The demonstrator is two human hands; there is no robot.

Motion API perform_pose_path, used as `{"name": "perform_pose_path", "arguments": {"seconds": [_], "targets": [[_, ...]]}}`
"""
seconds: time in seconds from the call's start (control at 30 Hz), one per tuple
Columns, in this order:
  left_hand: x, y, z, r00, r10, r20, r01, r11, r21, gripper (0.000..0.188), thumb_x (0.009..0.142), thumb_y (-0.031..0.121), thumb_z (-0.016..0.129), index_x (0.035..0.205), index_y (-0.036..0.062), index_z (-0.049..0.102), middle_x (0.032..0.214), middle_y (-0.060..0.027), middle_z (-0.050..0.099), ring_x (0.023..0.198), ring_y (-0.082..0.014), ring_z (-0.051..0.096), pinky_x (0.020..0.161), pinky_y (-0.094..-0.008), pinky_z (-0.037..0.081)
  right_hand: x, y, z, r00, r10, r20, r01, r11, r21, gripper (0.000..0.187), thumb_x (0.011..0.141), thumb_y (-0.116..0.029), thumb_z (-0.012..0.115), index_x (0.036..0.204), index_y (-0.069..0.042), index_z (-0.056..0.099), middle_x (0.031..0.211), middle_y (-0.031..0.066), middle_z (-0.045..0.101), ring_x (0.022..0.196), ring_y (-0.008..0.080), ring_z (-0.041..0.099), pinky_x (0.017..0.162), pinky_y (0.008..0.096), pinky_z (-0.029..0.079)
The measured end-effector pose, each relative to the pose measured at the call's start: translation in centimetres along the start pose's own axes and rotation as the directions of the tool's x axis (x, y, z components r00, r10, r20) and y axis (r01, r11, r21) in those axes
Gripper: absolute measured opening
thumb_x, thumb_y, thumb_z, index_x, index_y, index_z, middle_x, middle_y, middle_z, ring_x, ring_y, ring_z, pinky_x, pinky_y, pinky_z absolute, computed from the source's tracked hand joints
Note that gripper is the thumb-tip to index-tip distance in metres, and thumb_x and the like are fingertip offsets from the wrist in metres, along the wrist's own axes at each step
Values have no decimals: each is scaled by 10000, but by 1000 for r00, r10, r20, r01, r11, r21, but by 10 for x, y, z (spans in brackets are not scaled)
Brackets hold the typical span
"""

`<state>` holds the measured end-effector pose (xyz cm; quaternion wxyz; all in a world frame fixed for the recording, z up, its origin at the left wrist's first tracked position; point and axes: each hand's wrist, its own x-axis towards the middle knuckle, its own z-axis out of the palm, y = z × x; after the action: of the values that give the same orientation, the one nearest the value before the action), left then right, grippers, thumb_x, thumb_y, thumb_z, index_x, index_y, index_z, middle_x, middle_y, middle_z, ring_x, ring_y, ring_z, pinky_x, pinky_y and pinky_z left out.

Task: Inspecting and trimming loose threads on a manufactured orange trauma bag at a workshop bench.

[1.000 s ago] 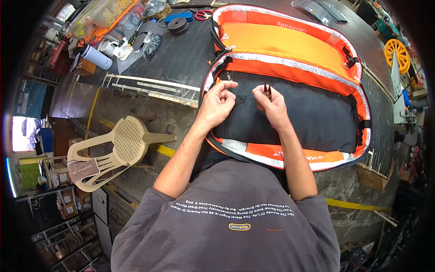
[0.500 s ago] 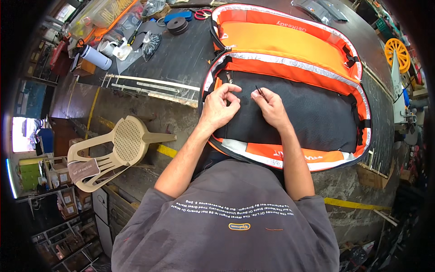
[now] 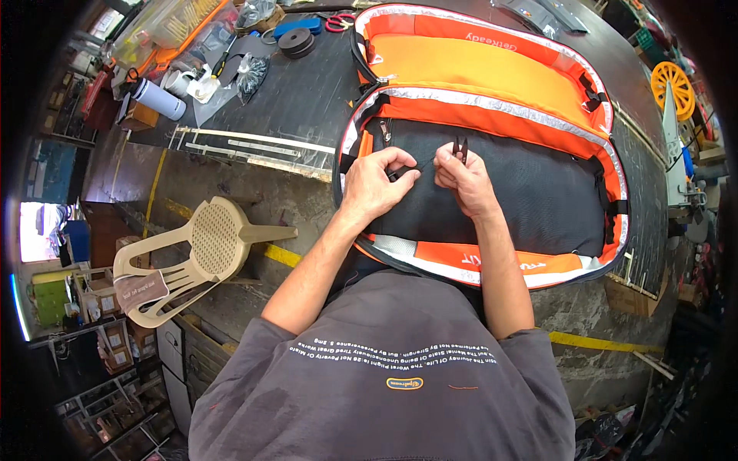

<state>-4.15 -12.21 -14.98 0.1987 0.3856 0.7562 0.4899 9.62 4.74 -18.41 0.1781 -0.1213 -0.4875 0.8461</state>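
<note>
An orange and black bag [image 3: 523, 196] lies unzipped on the table, its orange lid [image 3: 453, 67] folded back on the far side. Over the left part of the black panel, my left hand [image 3: 374, 184] is closed in a pinch. What its fingertips hold is too small to make out, though a thin dark strand seems to run between the two hands. My right hand [image 3: 469, 183] grips small black thread snips [image 3: 461, 148], blades pointing away from me, while thumb and forefinger press together. A zipper pull [image 3: 386, 132] hangs at the bag's left inner edge.
Left on the dark table are a black tape roll [image 3: 297, 44], red-handled scissors [image 3: 339, 23], a pale blue bottle [image 3: 160, 100] and a plastic bag of small parts [image 3: 250, 74]. A beige plastic chair [image 3: 217, 238] stands left of me. Metal strips [image 3: 254, 146] line the table edge.
My right hand has turned, so the snips now show upright above its fingers. My left hand has shifted slightly right, nearer the right fingertips.
</note>
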Motion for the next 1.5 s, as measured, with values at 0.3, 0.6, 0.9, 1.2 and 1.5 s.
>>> {"name": "perform_pose_path", "arguments": {"seconds": [0.3, 0.6, 0.9, 1.2, 1.5], "targets": [[9, 2, 0, 999, -30, 13, 29, 997, 72, 141, 1008, 183, 776, 1026, 44, 762, 761, 20, 680, 652, -40, 563, 593, -266, 453, -1, -24, 33, 954, -288, -85, 230, 883, -409, 194, 1095, -178, 693, 1200, -18, 659, 959, -7, 676, 819, 65, 608, 713, 262, 488], [17, -27, 4, 999, -16, -28, 12, 990, -138, 149, 1058, 213, 703, 1077, 67, 724, 714, -57, 704, 627, -108, 648, 608, -335, 502, -27, -28, 49, 906, -416, -72, 119, 414, -903, 237, 949, -204, 844, 1011, -13, 717, 827, 140, 746, 729, 255, 734, 674, 373, 571], [17, -27, 6, 1000, -11, 19, 15, 980, -201, 144, 1074, 201, 689, 1108, 66, 722, 749, -38, 661, 668, -74, 599, 611, -332, 502, -24, -11, 47, 922, -385, -37, 106, 345, -933, 205, 919, -192, 840, 960, -21, 734, 860, 167, 780, 754, 331, 778, 676, 412, 593], [22, -30, 1, 992, -55, 115, 101, 889, -447, 163, 1127, 185, 635, 1124, 25, 669, 845, 29, 610, 776, -28, 564, 589, -276, 557, -24, 9, 40, 928, -361, -91, 134, 551, -824, 208, 946, -171, 844, 987, 1, 734, 832, 144, 786, 739, 191, 773, 630, 339, 568], [22, -34, -2, 992, -11, 126, 67, 890, -451, 174, 1143, 199, 609, 1126, 27, 634, 829, 28, 567, 707, -39, 554, 592, -274, 610, -20, 9, 44, 971, -171, -168, 29, 779, -626, 147, 1008, -87, 801, 1028, 21, 703, 894, -1, 740, 812, 20, 634, 695, 216, 500]]}}
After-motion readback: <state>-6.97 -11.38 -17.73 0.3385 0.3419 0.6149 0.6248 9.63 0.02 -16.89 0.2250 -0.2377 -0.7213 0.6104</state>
